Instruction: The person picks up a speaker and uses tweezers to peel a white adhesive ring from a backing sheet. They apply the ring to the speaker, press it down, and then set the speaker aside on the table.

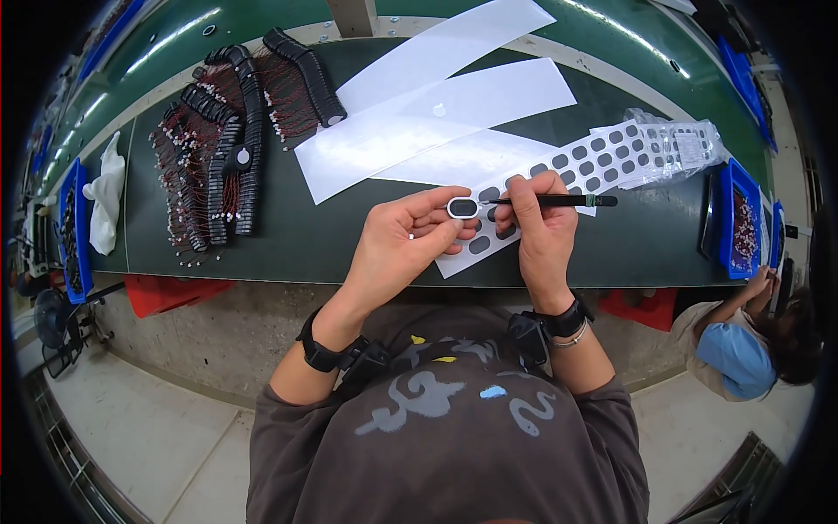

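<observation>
Between thumb and fingers, my left hand [406,236] grips a small oval part [463,208] with a black face and a pale rim. Black tweezers [559,201] are pinched in my right hand [546,236], their tip at the right edge of the oval part. Whether the tip carries anything is too small to tell. Beneath both hands lies a white sheet of dark rounded stickers [587,166], running up to the right; some of it is hidden by my fingers.
Rows of black parts with red wires [249,131] lie at left on the green table [349,249]. White backing sheets [419,131] spread behind my hands. A clear plastic bag [698,144], a blue bin [740,218] and another person [742,349] are at right. A white cloth [106,196] lies far left.
</observation>
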`<state>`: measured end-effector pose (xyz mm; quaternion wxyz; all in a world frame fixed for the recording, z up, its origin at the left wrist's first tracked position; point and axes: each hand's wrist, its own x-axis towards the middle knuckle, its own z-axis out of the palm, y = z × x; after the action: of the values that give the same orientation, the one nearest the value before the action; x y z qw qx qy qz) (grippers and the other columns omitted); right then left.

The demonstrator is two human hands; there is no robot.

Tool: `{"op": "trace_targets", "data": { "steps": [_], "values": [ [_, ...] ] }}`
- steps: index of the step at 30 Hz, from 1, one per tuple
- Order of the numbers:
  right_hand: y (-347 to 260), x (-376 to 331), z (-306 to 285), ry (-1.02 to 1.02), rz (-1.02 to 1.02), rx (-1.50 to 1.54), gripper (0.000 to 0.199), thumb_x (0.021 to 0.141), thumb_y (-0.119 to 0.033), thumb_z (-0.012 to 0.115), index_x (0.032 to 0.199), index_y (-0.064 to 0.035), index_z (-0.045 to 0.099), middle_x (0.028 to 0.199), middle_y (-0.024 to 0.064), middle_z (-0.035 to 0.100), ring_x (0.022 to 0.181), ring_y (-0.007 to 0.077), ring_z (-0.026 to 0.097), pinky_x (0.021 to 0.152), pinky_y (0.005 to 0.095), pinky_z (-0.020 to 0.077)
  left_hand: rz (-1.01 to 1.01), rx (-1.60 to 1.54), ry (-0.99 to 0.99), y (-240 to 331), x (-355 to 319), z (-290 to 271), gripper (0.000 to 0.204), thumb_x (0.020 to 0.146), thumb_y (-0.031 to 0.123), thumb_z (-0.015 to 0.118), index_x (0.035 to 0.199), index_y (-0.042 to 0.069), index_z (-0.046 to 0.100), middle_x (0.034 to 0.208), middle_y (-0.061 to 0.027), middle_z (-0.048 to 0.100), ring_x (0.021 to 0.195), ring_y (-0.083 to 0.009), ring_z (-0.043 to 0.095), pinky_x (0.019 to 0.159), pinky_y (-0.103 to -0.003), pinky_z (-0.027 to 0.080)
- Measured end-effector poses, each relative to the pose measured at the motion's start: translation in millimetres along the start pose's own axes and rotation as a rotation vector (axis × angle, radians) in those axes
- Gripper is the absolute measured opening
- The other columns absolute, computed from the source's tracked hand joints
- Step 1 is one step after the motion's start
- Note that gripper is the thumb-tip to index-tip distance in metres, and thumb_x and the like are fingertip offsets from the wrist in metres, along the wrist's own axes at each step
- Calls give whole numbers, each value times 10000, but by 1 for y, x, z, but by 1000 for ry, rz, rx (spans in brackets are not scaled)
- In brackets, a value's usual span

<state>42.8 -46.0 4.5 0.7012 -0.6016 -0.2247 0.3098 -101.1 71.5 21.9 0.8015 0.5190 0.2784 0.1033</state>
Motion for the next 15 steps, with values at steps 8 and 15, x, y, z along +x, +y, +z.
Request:
{"op": "trace_targets", "data": {
  "steps": [8,15],
  "values": [
    [2,0,-2,-3,-19,10,196,968,-203,654,884,-65,542,766,40,620,634,78,593,569,208,487,-12,41,11,-1,0,1,359,941,31,600,1298,-12,595,1051,-102,709,987,-171,701,793,-245,578],
    [2,0,-4,-45,-13,57,190,985,-200,627,884,-67,537,775,42,620,626,85,586,565,218,485,19,101,42,-5,1,4,340,928,23,603,1263,-41,611,972,-97,721,944,-138,700,792,-240,570]
  ]
}}
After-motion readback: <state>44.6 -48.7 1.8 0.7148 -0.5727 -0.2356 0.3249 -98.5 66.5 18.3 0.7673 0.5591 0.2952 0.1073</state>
